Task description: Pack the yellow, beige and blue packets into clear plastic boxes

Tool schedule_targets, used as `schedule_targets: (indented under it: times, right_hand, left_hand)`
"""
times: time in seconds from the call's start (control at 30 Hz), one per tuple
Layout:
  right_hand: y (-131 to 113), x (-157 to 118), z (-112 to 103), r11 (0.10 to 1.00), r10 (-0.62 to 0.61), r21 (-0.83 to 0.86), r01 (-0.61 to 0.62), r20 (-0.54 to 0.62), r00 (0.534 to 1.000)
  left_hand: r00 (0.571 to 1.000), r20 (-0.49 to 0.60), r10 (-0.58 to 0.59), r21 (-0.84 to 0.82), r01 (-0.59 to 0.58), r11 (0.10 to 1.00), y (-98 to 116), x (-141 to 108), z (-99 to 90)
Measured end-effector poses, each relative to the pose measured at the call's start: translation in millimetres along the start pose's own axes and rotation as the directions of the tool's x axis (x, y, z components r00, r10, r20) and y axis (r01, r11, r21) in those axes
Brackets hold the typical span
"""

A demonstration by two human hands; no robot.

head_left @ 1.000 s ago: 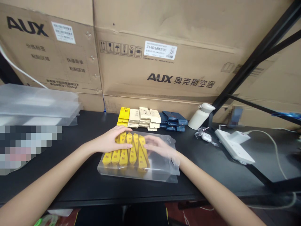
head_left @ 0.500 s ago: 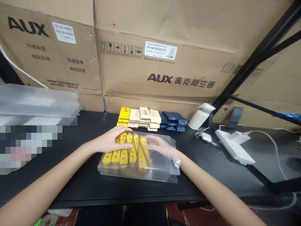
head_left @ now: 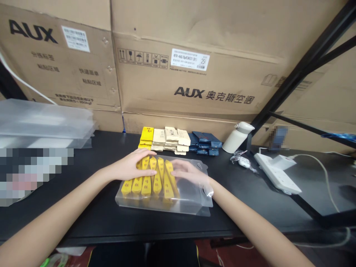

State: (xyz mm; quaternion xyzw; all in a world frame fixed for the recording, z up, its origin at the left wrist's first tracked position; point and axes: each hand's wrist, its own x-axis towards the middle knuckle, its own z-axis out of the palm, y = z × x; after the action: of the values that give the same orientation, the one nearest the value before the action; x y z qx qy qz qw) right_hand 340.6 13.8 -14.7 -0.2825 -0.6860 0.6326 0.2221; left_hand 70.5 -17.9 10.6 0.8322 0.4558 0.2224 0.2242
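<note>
A clear plastic bag [head_left: 191, 204] lies on the black table, its open end to the right. Inside it, several yellow packets [head_left: 146, 185] with dark lettering stand in a row. My left hand [head_left: 133, 164] curls over the bag's left part from outside, thumb across the packets and fingers at the far side, partly hidden. Through the bag's opening reaches my right hand [head_left: 190, 173]; it shows through the film, with thumb and fingers against the rightmost yellow packet [head_left: 168, 190]. That packet leans slightly and stands a little apart from the others.
Behind the bag sit stacks of yellow packets [head_left: 146, 137], cream packets [head_left: 171, 135] and blue packets [head_left: 207, 141]. To the right are a white bottle [head_left: 236, 139], a small white item [head_left: 244, 162] and a power strip [head_left: 278, 176]. Clear plastic sheets [head_left: 44, 118] lie left; cardboard [head_left: 194, 29] backs the table.
</note>
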Motion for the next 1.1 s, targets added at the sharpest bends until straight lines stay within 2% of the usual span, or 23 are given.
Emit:
schedule_targets:
  times: [0.27, 0.83, 1.1]
  right_hand:
    - [-1.8, 0.1, -0.1, 0.999, 0.004, -0.047, -0.004, 0.006, 1.000]
    - [-2.6, -0.3, -0.1, 0.999, -0.002, -0.039, 0.003, 0.034, 0.999]
    - [-2.2, 0.1, -2.7, 0.999, 0.002, -0.042, -0.002, 0.006, 1.000]
  left_hand:
    - [1.000, -0.016, 0.013, -0.005, -0.013, 1.000, -2.4, -0.3, 0.4]
    - [1.000, -0.019, 0.013, 0.004, -0.013, 1.000, -0.5, 0.0, 0.8]
    - [1.000, -0.022, 0.008, -0.001, -0.008, 1.000, -3.4, 0.2, 1.7]
